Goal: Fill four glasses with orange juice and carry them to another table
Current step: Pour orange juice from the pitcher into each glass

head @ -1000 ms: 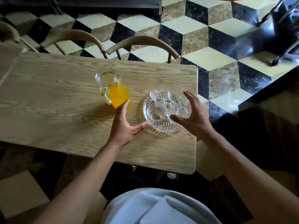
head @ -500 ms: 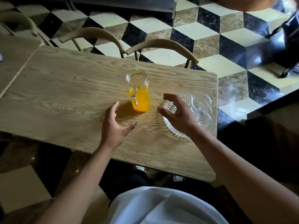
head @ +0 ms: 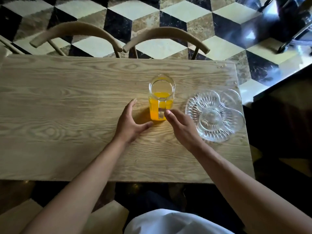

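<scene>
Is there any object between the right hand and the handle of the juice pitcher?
Nothing visible stands between them. The right hand is open, its fingertips right at the handle of the juice pitcher, which faces the person. The glass tray lies to the right, out of the way; the left hand rests open on the left.

The glasses (head: 213,110) on the glass tray (head: 194,114) are see-through and blend into its pattern, so it is hard to count them. The right hand (head: 183,128) has a fingertip at the jug (head: 161,100) handle, but it is not clear if it touches. The two chairs (head: 166,35) show only their curved backs, and the dark thing (head: 287,17) in the top corner is cut off and blurry.
</scene>
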Motion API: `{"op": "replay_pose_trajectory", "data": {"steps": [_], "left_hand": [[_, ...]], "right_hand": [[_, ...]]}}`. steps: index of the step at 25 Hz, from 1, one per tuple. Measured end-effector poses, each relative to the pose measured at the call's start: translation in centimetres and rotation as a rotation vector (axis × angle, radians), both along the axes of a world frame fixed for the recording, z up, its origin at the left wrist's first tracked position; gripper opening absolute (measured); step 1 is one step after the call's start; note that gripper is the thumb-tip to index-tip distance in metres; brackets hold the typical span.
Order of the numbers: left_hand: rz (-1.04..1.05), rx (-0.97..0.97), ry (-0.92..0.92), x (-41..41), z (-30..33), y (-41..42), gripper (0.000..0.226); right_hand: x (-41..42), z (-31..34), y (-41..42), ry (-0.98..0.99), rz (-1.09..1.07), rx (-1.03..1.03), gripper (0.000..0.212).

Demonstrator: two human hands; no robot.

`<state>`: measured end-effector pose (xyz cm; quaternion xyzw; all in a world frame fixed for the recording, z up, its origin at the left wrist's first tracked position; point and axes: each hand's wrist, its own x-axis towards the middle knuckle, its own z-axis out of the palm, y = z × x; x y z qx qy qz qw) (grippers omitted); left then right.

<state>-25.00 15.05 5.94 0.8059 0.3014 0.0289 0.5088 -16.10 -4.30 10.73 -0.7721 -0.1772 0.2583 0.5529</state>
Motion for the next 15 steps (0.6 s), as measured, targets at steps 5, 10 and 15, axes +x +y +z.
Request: {"op": "replay_pose_trajectory", "data": {"steps": [5, 10, 15], "left_hand": [[-0.173, -0.001, 0.021, 3.5, -1.4, 1.3, 0.119], [-0.298, -0.007, 0.031, 5.7, -1.3, 1.4, 0.119], [-0.315, -0.063, 0.077, 6.9, -1.8, 1.9, 0.123]], "right_hand": [[-0.7, -1.6, 1.4, 0.169, -0.150, 0.195, 0.052], [-1.0, -1.4, 2.4, 0.229, -0.232, 0.275, 0.047], [-1.0, -0.6, 3.5, 0.258, -0.221, 0.294, 0.050]]}}
